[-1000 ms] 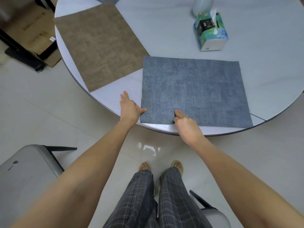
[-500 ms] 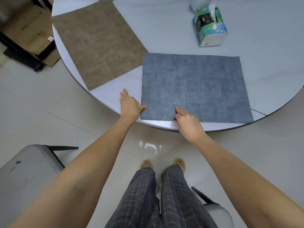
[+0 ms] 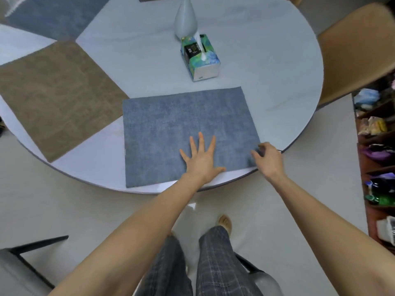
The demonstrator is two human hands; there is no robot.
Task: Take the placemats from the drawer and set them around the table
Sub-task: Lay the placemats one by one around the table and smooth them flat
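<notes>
A blue mat lies flat on the round white table, its near edge running along the table's rim in front of the person. The left hand rests palm down on the near right part of this mat, fingers spread wide and pointing away from the body, gripping nothing. The right hand sits at the mat's near right corner by the table rim, fingers curled over the corner; the blur there makes it hard to tell whether they pinch the cloth or only touch it. To the left, a brown mat lies flat at an angle, one corner close to the blue mat's far left corner, apart from it by a thin strip of bare table. Farther off at the upper left a second blue mat lies on the table, near the brown one's far edge. Beyond the near blue mat stands a tissue box with a tissue sticking up, and just behind it a pale vase with a narrow neck. A tan chair stands at the table's right side, and shelves of mixed goods run down the right edge of the view. A grey seat shows at the lower left.
</notes>
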